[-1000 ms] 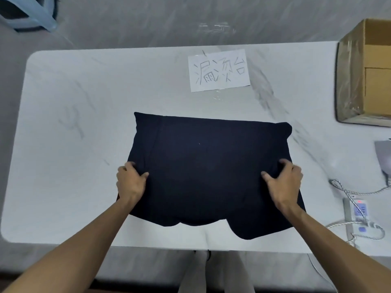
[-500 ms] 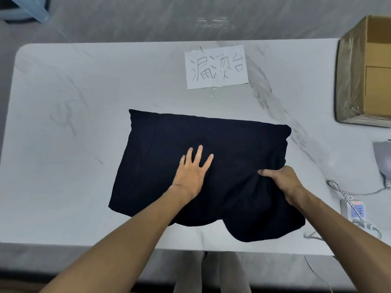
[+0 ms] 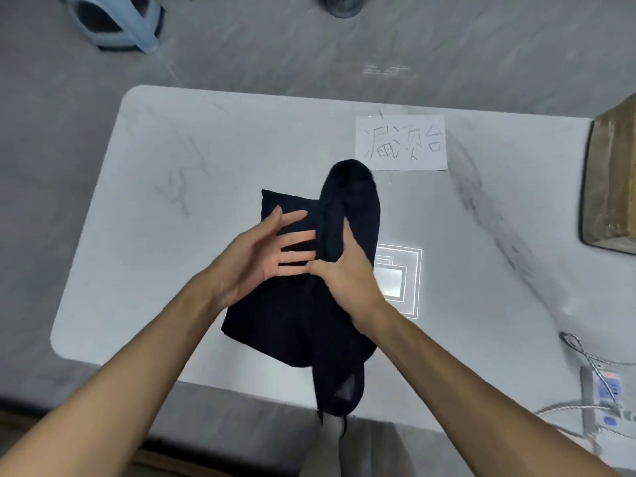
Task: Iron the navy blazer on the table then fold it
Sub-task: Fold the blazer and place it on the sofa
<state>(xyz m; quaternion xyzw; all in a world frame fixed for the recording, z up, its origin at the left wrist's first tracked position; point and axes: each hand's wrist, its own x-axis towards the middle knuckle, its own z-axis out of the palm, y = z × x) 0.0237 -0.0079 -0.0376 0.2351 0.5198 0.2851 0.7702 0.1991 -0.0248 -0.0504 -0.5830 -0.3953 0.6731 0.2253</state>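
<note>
The navy blazer (image 3: pixel 292 325) lies folded on the white marble table (image 3: pixel 172 270), its near end hanging over the front edge. My right hand (image 3: pixel 344 270) grips the blazer's right side and holds it lifted and swung over toward the left, so a rounded hump of cloth stands up above the rest. My left hand (image 3: pixel 261 256) hovers over the left half with straight, spread fingers, palm turned toward the lifted cloth. It holds nothing.
A paper sheet (image 3: pixel 401 142) with handwritten characters lies behind the blazer. A cardboard box (image 3: pixel 612 187) stands at the right edge. A power strip (image 3: pixel 605 397) with a braided cord lies at the near right. A blue plastic stool (image 3: pixel 113 22) stands on the floor beyond the table.
My right hand has lifted the blazer's right side and carried it leftward over the middle. My left hand has risen off the cloth. The view has shifted, so the table sits further right.
</note>
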